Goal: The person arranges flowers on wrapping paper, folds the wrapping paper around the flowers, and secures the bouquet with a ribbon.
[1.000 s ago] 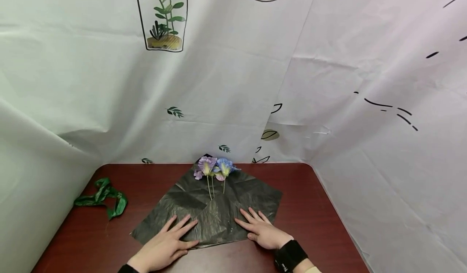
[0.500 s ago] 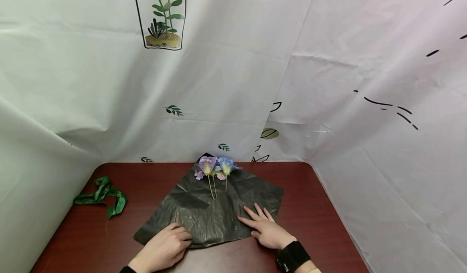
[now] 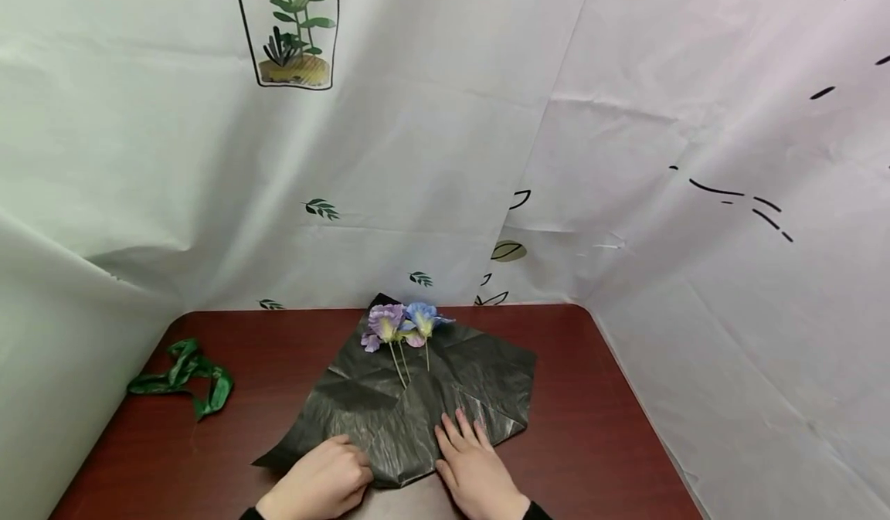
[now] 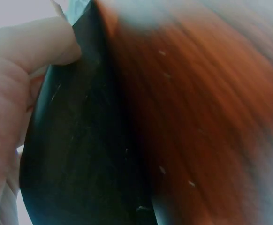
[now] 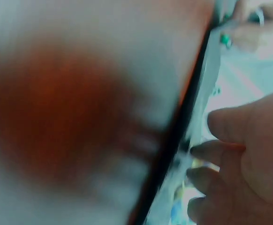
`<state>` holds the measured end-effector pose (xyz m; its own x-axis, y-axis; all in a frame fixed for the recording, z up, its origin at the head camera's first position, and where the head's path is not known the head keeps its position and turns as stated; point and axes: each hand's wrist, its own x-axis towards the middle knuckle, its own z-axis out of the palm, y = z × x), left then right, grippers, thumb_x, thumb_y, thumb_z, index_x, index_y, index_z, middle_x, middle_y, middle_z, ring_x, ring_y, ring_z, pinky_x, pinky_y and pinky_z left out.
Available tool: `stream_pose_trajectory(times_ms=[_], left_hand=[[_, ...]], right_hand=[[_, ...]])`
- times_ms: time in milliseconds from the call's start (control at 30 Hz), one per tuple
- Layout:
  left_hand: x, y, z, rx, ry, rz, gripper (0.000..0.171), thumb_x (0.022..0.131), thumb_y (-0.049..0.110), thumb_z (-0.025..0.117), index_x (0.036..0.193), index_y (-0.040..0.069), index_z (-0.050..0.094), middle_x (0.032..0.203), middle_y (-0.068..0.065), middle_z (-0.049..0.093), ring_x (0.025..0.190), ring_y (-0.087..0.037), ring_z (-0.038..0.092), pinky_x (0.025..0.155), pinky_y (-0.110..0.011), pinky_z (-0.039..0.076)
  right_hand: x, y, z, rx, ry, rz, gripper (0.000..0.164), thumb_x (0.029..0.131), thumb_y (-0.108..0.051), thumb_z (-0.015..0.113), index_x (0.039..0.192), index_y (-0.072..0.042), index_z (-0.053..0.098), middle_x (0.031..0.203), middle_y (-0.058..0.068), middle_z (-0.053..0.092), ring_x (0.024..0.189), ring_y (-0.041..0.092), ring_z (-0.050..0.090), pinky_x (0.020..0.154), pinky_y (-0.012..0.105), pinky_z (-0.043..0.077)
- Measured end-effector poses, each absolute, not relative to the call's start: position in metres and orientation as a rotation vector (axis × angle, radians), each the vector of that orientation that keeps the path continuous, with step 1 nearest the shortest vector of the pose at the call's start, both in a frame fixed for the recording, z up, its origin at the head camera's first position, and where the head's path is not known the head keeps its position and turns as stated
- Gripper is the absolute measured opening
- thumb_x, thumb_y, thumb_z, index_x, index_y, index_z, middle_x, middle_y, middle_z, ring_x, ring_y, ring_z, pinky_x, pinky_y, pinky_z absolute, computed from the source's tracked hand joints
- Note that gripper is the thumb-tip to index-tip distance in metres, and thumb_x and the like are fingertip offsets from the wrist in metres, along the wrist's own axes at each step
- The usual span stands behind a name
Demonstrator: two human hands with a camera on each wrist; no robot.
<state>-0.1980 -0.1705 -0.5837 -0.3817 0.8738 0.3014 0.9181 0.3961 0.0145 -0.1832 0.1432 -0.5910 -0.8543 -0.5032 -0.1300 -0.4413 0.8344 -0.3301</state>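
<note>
Black sheet [image 3: 417, 413], near edge pinched in left grip [image 3: 320, 477], right grip [image 3: 476, 472] atop, fingers extended.

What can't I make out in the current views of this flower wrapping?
- Lower ends of the flower stems, head view: hidden under the folded black sheet.
- Fingertips of the left hand, head view: hidden by the hand's own back.
- Grain of the table, right wrist view: lost in blur.
- Top of the printed jar, head view: cut off by the upper edge.
</note>
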Motion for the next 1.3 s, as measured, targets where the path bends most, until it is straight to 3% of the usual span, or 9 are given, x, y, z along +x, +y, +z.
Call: stream_pose_trajectory(times_ms=[100, 300, 533, 700, 900, 1100, 1300], left_hand=[[-0.198, -0.166, -0.58, -1.588, -2.385, -0.244, 0.044, 0.089, 0.019, 0.093, 0.067, 0.034, 0.057, 0.065, 0.021, 0.046, 0.058, 0.006, 0.041, 0.066, -0.019, 0.029], [-0.196, -0.159, -0.567, -1.562, -2.321, -0.113, 0.047, 0.084, 0.017, 0.093, 0.063, 0.033, 0.054, 0.063, 0.018, 0.043, 0.058, 0.001, 0.046, 0.067, -0.025, 0.044], [-0.191, -0.154, -0.544, -1.561, -2.333, -0.019, 0.046, 0.089, 0.017, 0.091, 0.06, 0.032, 0.058, 0.061, 0.016, 0.044, 0.057, -0.002, 0.042, 0.065, -0.024, 0.034], [-0.185, -0.146, -0.523, -1.527, -2.311, 0.101, 0.043, 0.086, 0.02, 0.093, 0.06, 0.031, 0.06, 0.058, 0.014, 0.049, 0.056, -0.004, 0.045, 0.067, -0.025, 0.037], [-0.178, -0.134, -0.505, -1.509, -2.361, 0.185, 0.037, 0.087, 0.023, 0.092, 0.063, 0.032, 0.066, 0.06, 0.016, 0.057, 0.059, -0.005, 0.052, 0.07, -0.026, 0.037], [-0.177, -0.13, -0.5, -1.481, -2.459, 0.199, 0.029, 0.088, 0.023, 0.092, 0.07, 0.034, 0.073, 0.067, 0.018, 0.064, 0.065, -0.005, 0.058, 0.079, -0.03, 0.049], [-0.187, -0.125, -0.499, -1.438, -2.316, 0.224, 0.024, 0.083, 0.022, 0.094, 0.072, 0.032, 0.075, 0.071, 0.017, 0.067, 0.076, -0.007, 0.064, 0.095, -0.038, 0.058]], right_hand=[[-0.181, 0.137, -0.594, -0.679, 2.786, -0.47, 0.06, 0.119, -0.044, 0.052, 0.164, -0.005, 0.055, 0.173, 0.016, 0.047, 0.165, 0.041, 0.032, 0.128, 0.066, 0.031], [-0.184, 0.137, -0.595, -0.655, 2.756, -0.48, 0.058, 0.12, -0.041, 0.052, 0.164, -0.004, 0.055, 0.173, 0.016, 0.047, 0.165, 0.043, 0.031, 0.128, 0.066, 0.032], [-0.19, 0.131, -0.591, -0.582, 2.737, -0.594, 0.056, 0.12, -0.039, 0.051, 0.158, 0.0, 0.061, 0.168, 0.02, 0.052, 0.164, 0.048, 0.031, 0.128, 0.067, 0.031], [-0.189, 0.126, -0.587, -0.578, 2.826, -0.576, 0.05, 0.117, -0.036, 0.059, 0.15, 0.0, 0.069, 0.159, 0.021, 0.061, 0.159, 0.052, 0.038, 0.125, 0.067, 0.037], [-0.187, 0.114, -0.588, -0.566, 3.004, -0.407, 0.042, 0.108, -0.036, 0.076, 0.135, -0.003, 0.08, 0.144, 0.018, 0.073, 0.152, 0.047, 0.051, 0.123, 0.059, 0.044], [-0.187, 0.106, -0.591, -0.586, 3.072, -0.238, 0.042, 0.101, -0.037, 0.084, 0.128, -0.005, 0.083, 0.137, 0.018, 0.077, 0.147, 0.043, 0.059, 0.119, 0.055, 0.05], [-0.188, 0.107, -0.593, -0.582, 3.05, -0.268, 0.048, 0.102, -0.035, 0.084, 0.142, -0.009, 0.077, 0.139, 0.018, 0.076, 0.144, 0.041, 0.062, 0.119, 0.051, 0.05]])
